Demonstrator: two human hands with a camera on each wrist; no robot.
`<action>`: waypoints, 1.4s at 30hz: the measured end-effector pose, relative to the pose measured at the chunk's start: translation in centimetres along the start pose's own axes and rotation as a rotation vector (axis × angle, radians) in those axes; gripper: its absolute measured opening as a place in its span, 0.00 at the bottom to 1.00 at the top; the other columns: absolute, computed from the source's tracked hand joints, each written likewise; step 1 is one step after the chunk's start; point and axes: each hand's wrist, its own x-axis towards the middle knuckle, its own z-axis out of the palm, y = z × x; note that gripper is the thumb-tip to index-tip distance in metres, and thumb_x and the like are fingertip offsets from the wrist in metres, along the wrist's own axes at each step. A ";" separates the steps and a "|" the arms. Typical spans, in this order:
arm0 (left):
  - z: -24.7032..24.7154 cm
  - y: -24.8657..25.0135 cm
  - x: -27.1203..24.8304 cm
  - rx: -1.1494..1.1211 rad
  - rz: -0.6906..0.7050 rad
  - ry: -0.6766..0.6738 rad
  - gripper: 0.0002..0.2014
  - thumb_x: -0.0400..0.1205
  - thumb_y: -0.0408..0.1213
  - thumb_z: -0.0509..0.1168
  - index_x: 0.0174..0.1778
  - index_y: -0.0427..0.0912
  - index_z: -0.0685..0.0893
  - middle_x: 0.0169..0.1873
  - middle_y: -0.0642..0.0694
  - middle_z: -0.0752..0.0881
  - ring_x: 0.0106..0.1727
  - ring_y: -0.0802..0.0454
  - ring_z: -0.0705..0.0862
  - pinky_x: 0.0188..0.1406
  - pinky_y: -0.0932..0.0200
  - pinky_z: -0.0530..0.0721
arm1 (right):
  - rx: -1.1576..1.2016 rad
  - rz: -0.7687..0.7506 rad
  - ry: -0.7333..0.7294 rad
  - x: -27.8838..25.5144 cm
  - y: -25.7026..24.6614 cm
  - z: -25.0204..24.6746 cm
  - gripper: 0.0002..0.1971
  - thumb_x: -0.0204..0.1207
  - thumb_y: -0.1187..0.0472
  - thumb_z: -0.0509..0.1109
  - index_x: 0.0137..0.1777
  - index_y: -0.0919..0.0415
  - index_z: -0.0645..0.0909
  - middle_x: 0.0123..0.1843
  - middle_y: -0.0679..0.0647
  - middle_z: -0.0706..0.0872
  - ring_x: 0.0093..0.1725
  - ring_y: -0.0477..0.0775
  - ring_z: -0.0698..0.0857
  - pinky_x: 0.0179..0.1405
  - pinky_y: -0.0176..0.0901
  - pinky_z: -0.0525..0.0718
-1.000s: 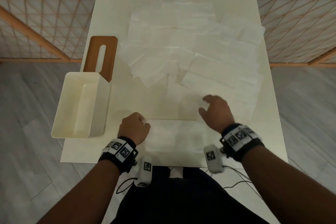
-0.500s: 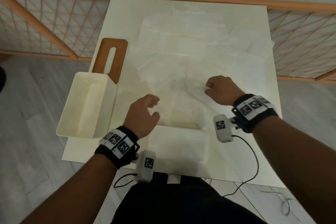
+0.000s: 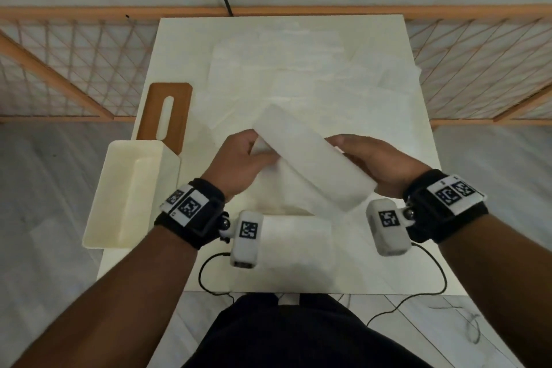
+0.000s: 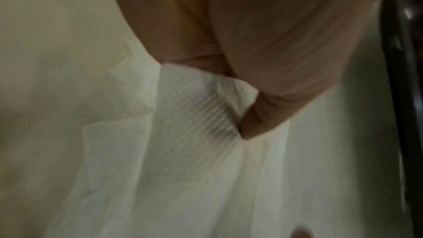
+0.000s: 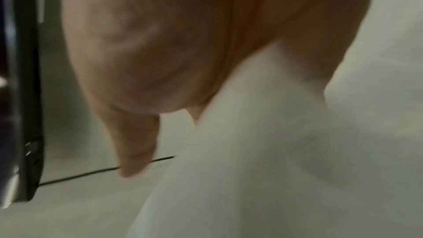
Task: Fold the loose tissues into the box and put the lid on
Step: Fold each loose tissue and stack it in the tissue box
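Note:
Both hands hold one white tissue [image 3: 310,158] lifted above the table's middle, tilted from upper left to lower right. My left hand [image 3: 245,155] pinches its left end, and in the left wrist view the tissue [image 4: 194,115] is caught between thumb and fingers. My right hand [image 3: 373,161] grips its right side; the right wrist view shows the tissue [image 5: 263,115] bunched in the palm. A folded stack of tissues [image 3: 295,242] lies at the near edge. Loose tissues [image 3: 298,75] cover the far half. The open cream box [image 3: 131,191] stands at the left edge, with the brown slotted lid [image 3: 170,110] behind it.
The white table [image 3: 418,248] is narrow, and the box overhangs its left edge. A wooden lattice fence [image 3: 59,63] runs behind and beside the table. Black cables [image 3: 433,293] hang off the near edge by my body.
Both hands left the folded stack at the near edge, reached into the loose tissues, took one and lifted it off the table. The head view tilted down and closer.

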 end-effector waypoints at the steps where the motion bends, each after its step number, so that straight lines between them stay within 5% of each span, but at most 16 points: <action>1: -0.3 -0.1 -0.2 -0.096 -0.043 0.033 0.14 0.80 0.32 0.72 0.61 0.42 0.86 0.52 0.46 0.92 0.53 0.47 0.91 0.54 0.48 0.89 | 0.089 0.018 -0.007 -0.4 0.8 -0.1 0.24 0.79 0.44 0.64 0.68 0.57 0.84 0.60 0.58 0.91 0.55 0.57 0.89 0.51 0.47 0.88; 4: -0.7 -0.9 -0.7 -0.261 -0.182 0.132 0.23 0.80 0.30 0.72 0.70 0.47 0.78 0.53 0.40 0.90 0.55 0.41 0.90 0.54 0.42 0.89 | 0.357 0.002 -0.048 -0.9 3.1 -0.1 0.43 0.68 0.34 0.76 0.77 0.60 0.75 0.71 0.61 0.85 0.66 0.63 0.86 0.57 0.58 0.89; 7: -0.9 -2.2 -1.3 -0.320 -0.262 0.201 0.36 0.79 0.29 0.73 0.79 0.57 0.67 0.56 0.40 0.86 0.56 0.44 0.88 0.55 0.47 0.88 | 0.542 -0.079 -0.061 -0.7 4.6 0.3 0.54 0.56 0.37 0.87 0.80 0.60 0.71 0.75 0.65 0.80 0.68 0.67 0.83 0.62 0.64 0.85; 11: -0.7 -3.2 -2.5 -0.269 -0.200 0.148 0.39 0.79 0.27 0.73 0.75 0.70 0.66 0.58 0.38 0.87 0.57 0.43 0.89 0.57 0.46 0.88 | 0.485 -0.133 0.026 -0.5 5.5 1.6 0.51 0.61 0.63 0.87 0.83 0.51 0.64 0.70 0.66 0.84 0.66 0.69 0.85 0.56 0.62 0.88; 14: -0.8 -3.4 -2.9 -0.208 -0.114 0.063 0.32 0.79 0.23 0.71 0.69 0.64 0.79 0.57 0.43 0.89 0.58 0.44 0.89 0.56 0.47 0.89 | 0.346 -0.166 0.179 -0.4 5.2 2.8 0.39 0.73 0.74 0.75 0.80 0.45 0.69 0.58 0.60 0.91 0.57 0.63 0.90 0.53 0.58 0.90; 18: -1.2 -3.3 -3.1 -0.098 -0.056 0.087 0.25 0.75 0.24 0.75 0.60 0.58 0.88 0.57 0.49 0.89 0.59 0.50 0.88 0.61 0.48 0.87 | 0.004 -0.258 0.263 -0.3 4.3 3.1 0.28 0.74 0.73 0.77 0.69 0.46 0.82 0.53 0.60 0.91 0.50 0.63 0.91 0.52 0.55 0.91; 22: -1.7 -3.1 -2.5 0.038 0.012 0.231 0.13 0.76 0.34 0.78 0.51 0.55 0.89 0.52 0.57 0.90 0.54 0.60 0.87 0.57 0.58 0.87 | -0.360 -0.319 0.426 0.7 4.1 2.8 0.11 0.74 0.64 0.79 0.52 0.49 0.89 0.44 0.52 0.91 0.37 0.49 0.87 0.36 0.41 0.83; 24: -1.8 -3.3 -2.0 0.129 0.027 0.292 0.09 0.76 0.37 0.78 0.48 0.52 0.89 0.49 0.58 0.89 0.51 0.62 0.86 0.51 0.62 0.85 | -0.551 -0.375 0.498 1.3 4.2 2.7 0.05 0.75 0.61 0.78 0.48 0.49 0.88 0.40 0.52 0.89 0.32 0.43 0.81 0.36 0.32 0.78; 26: -1.8 -3.6 -1.7 0.177 0.020 0.319 0.07 0.75 0.37 0.79 0.46 0.48 0.88 0.45 0.55 0.88 0.42 0.65 0.84 0.41 0.67 0.81 | -0.688 -0.448 0.552 1.8 4.4 2.8 0.05 0.76 0.61 0.78 0.47 0.50 0.89 0.45 0.51 0.86 0.38 0.43 0.81 0.40 0.24 0.75; 28: -1.8 -4.0 -1.6 0.194 0.013 0.334 0.07 0.74 0.38 0.79 0.42 0.47 0.87 0.46 0.53 0.87 0.45 0.62 0.84 0.44 0.65 0.80 | -0.765 -0.497 0.582 2.2 4.5 2.7 0.05 0.75 0.61 0.79 0.47 0.51 0.90 0.50 0.51 0.79 0.47 0.46 0.79 0.49 0.29 0.75; 31: -2.2 -4.4 -2.0 0.231 0.028 0.298 0.09 0.73 0.37 0.80 0.38 0.49 0.86 0.63 0.57 0.82 0.68 0.59 0.79 0.65 0.59 0.76 | -0.817 -0.515 0.554 2.0 4.6 2.2 0.03 0.74 0.62 0.79 0.46 0.52 0.90 0.59 0.48 0.76 0.61 0.49 0.75 0.59 0.24 0.70; 34: -2.7 -4.3 -3.1 0.269 0.035 0.189 0.10 0.74 0.34 0.79 0.36 0.49 0.84 0.76 0.63 0.74 0.77 0.65 0.69 0.74 0.62 0.63 | -0.736 -0.410 0.429 0.5 3.9 1.9 0.03 0.76 0.61 0.77 0.42 0.52 0.89 0.50 0.39 0.86 0.50 0.36 0.81 0.50 0.27 0.75; 37: -2.9 -4.4 -4.3 0.118 0.022 0.094 0.09 0.75 0.28 0.76 0.37 0.43 0.84 0.59 0.57 0.89 0.64 0.62 0.84 0.71 0.55 0.76 | -0.588 -0.247 0.262 -1.2 3.8 1.8 0.04 0.78 0.62 0.76 0.42 0.55 0.89 0.32 0.48 0.86 0.29 0.41 0.79 0.31 0.32 0.75; 39: -2.8 -5.2 -4.7 0.067 -0.051 0.084 0.07 0.77 0.28 0.75 0.40 0.45 0.85 0.44 0.51 0.92 0.48 0.55 0.89 0.55 0.51 0.85 | -0.488 -0.196 0.213 -1.7 4.5 1.8 0.02 0.78 0.65 0.76 0.44 0.60 0.89 0.34 0.55 0.89 0.30 0.45 0.83 0.31 0.36 0.79; 42: -2.0 -8.1 -4.9 0.148 -0.201 0.086 0.07 0.77 0.33 0.76 0.44 0.50 0.87 0.40 0.46 0.92 0.45 0.43 0.89 0.49 0.45 0.87 | -0.436 -0.077 0.203 -1.3 7.2 1.9 0.01 0.77 0.66 0.77 0.46 0.63 0.87 0.39 0.59 0.92 0.34 0.52 0.88 0.35 0.45 0.85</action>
